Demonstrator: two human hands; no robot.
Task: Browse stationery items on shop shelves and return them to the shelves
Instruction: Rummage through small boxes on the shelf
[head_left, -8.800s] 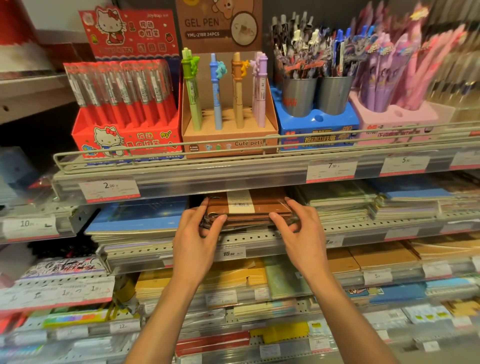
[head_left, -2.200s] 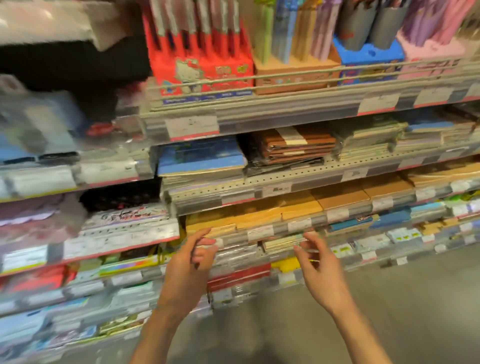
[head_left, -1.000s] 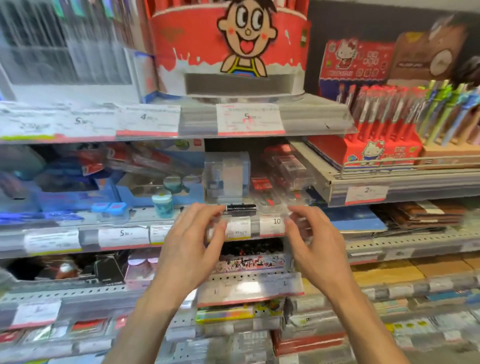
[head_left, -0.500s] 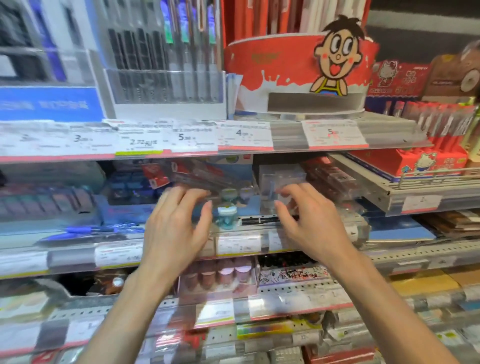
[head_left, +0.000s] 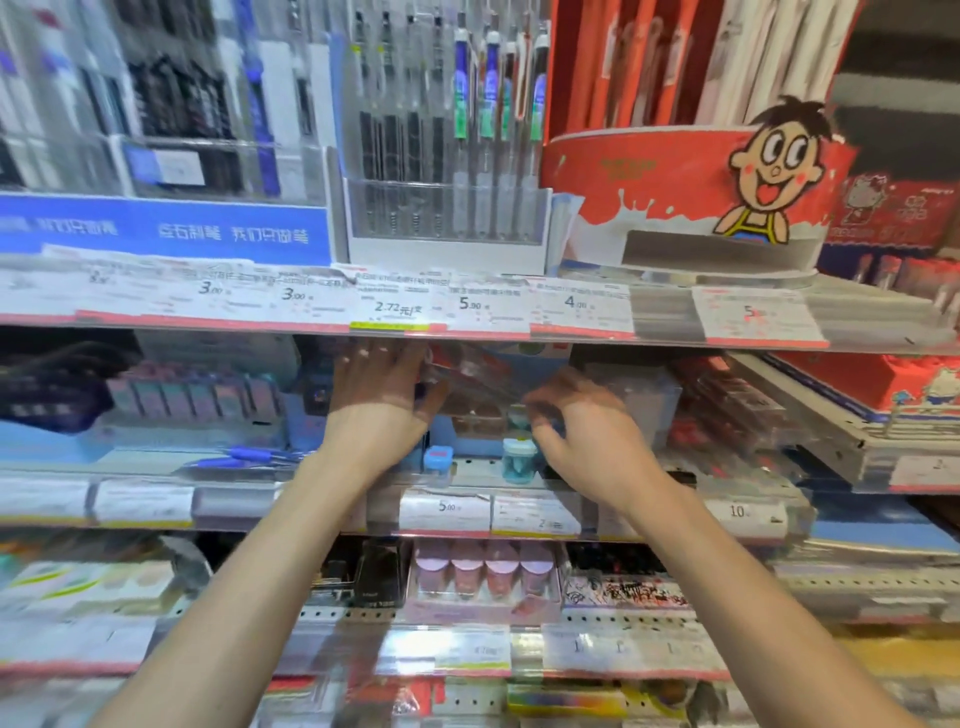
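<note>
Stationery packets (head_left: 467, 374), clear and blurred, lie on the middle shelf (head_left: 332, 470); count unreadable. Left hand (head_left: 379, 400): fingers extended into the shelf against the packets, grip wide. Right hand (head_left: 587, 431): fingers curled beside one teal correction tape (head_left: 517, 460); whether it holds anything, cannot tell. One blue tape (head_left: 438, 460) stands near. Four pink-capped items (head_left: 483, 569) sit one shelf below. Seven price tags (head_left: 395, 306) readable above.

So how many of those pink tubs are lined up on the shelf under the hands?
4, side by side in a row: first, second, third and fourth, left to right. More may sit hidden behind them.
</note>
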